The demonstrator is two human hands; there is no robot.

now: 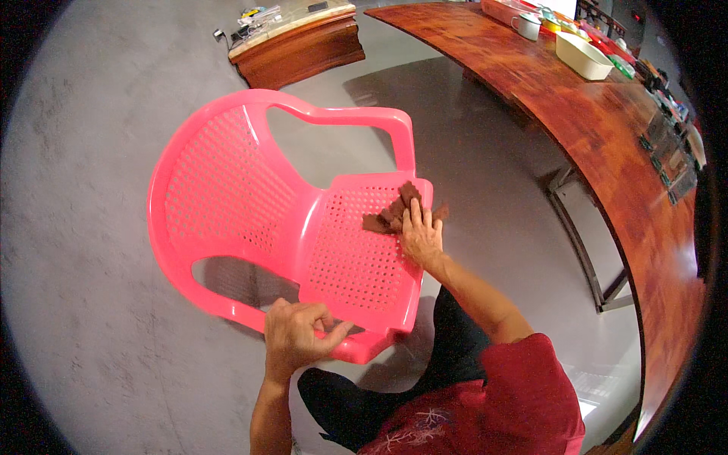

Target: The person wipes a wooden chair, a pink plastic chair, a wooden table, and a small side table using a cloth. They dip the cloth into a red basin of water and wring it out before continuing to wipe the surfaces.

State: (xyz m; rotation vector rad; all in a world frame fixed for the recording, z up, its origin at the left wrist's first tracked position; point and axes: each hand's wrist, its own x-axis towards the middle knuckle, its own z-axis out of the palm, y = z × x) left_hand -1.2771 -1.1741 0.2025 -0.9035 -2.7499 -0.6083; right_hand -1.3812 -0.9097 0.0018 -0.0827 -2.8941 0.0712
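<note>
A pink plastic armchair [356, 265] with a perforated seat and back stands in front of me, its back toward the left. My left hand [299, 334] is closed on the near armrest, fingers curled and thumb along it. Over the seat's right side, my right hand [422, 233] presses a crumpled brown cloth [393, 215] with pinked edges. Part of that cloth is hidden under the palm, and a bit sticks out past the seat's edge.
A long curved-looking wooden table [576, 144] runs along the right, with a white mug [526, 26], a cream tub [584, 56] and several other items on it. Beyond the chair stands a low wooden stand [303, 57] with cables and small things on top. Grey floor [98, 227] surrounds the chair.
</note>
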